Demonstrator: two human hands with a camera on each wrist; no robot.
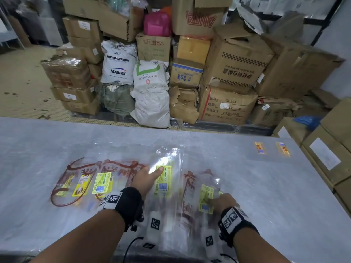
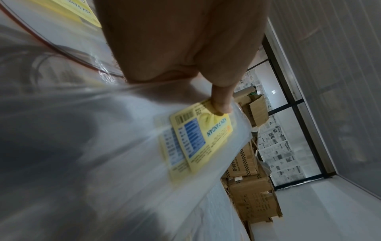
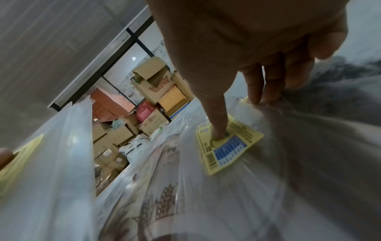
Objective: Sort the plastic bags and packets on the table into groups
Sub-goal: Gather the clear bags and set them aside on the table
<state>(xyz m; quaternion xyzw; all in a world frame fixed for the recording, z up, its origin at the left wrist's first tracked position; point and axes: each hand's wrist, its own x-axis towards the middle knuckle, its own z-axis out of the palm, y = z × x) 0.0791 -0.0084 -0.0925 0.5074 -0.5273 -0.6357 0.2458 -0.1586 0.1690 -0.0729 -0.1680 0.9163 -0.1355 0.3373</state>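
Left hand (image 1: 147, 179) pinches a clear bag (image 1: 167, 168), right hand (image 1: 223, 202) pinches another bag (image 1: 201, 188); next, probably drop each on its matching pile.

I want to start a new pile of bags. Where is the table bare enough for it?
The table is bare along its far edge and left end, beyond the red-printed bags. The right side is bare too, between the right hand and the two small labels. The middle is crowded: overlapping bags lie under both the left hand and the right.
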